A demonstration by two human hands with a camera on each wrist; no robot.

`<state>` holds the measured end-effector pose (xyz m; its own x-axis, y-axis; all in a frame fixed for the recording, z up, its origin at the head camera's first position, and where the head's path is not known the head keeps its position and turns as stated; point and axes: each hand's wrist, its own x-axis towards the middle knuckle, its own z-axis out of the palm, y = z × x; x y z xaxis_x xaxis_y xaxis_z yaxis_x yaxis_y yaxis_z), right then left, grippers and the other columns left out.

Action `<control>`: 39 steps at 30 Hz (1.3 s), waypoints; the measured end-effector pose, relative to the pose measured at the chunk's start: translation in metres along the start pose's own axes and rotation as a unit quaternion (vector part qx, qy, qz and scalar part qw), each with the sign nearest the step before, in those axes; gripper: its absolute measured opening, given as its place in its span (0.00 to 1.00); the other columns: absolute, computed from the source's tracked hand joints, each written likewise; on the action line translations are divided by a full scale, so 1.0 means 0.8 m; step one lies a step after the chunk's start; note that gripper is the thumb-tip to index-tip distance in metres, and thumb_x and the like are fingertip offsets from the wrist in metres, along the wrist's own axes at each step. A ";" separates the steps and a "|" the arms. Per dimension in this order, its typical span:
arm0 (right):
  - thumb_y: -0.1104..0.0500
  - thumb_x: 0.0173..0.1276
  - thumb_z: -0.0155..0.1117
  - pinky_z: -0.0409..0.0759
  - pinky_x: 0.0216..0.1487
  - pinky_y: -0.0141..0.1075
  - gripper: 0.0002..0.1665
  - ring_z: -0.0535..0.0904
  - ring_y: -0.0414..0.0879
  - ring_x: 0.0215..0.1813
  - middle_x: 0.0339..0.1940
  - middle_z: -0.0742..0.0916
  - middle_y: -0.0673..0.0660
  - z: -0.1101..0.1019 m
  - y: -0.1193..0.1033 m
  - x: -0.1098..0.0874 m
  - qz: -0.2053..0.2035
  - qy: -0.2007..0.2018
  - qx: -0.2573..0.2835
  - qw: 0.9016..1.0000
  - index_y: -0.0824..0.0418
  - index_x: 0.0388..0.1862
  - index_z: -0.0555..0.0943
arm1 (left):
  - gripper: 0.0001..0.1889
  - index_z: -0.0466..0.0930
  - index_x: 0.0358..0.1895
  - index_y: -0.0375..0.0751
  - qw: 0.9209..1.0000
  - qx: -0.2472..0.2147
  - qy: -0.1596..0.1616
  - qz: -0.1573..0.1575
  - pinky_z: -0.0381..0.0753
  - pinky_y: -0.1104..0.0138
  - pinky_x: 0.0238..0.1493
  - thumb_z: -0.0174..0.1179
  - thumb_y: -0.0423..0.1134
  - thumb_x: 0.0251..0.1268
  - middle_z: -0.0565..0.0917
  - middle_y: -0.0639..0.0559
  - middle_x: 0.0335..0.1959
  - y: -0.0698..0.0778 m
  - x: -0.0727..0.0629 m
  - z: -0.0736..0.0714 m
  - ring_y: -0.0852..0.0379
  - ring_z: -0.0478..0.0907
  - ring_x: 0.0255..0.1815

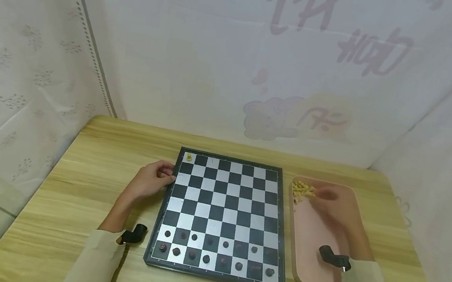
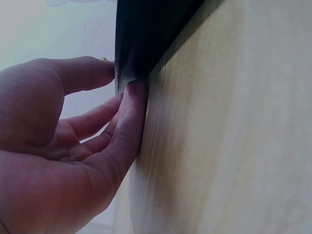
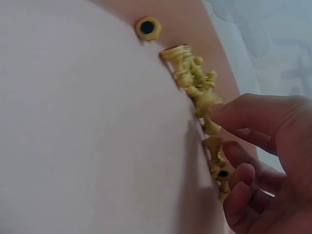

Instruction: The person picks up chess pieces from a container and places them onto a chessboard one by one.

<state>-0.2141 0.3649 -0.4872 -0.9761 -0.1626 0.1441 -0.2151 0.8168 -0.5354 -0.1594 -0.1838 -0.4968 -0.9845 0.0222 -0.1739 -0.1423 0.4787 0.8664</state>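
Observation:
The black-and-white chessboard (image 1: 222, 211) lies on the table with dark chess pieces (image 1: 206, 259) standing in its two near rows. One yellow chess piece (image 1: 189, 157) stands on the far left corner square. My left hand (image 1: 151, 179) holds the board's left edge (image 2: 141, 44), thumb at its upper side and a finger low against it by the tabletop. Over the far end of the pink tray (image 1: 319, 243), my right hand (image 1: 334, 205) pinches a pale yellow chess piece (image 3: 207, 103) with thumb and index finger. Its other fingers curl loosely close to more yellow pieces (image 3: 217, 156).
Yellow chess pieces (image 1: 301, 189) are heaped in the tray's far left corner. One piece (image 3: 147, 28) lies apart with its dark base showing. The wooden table (image 1: 117, 142) ends at patterned cloth (image 1: 184, 68) behind. Black wrist cameras (image 1: 134, 234) sit on both wrists.

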 end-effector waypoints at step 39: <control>0.54 0.69 0.81 0.78 0.50 0.52 0.18 0.84 0.58 0.48 0.47 0.93 0.62 -0.002 -0.017 -0.001 0.009 0.001 -0.034 0.999 0.62 0.52 0.92 | 0.22 0.80 0.71 0.31 1.000 0.013 0.005 -0.001 0.80 0.60 0.49 0.65 0.36 0.80 0.86 0.38 0.54 0.001 0.000 0.002 0.43 0.83 0.54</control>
<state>-0.2107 0.3547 -0.4789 -0.9796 -0.1476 0.1363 -0.1956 0.8556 -0.4792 -0.1593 -0.1815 -0.4967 -0.9852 0.0123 -0.1710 -0.1419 0.5015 0.8535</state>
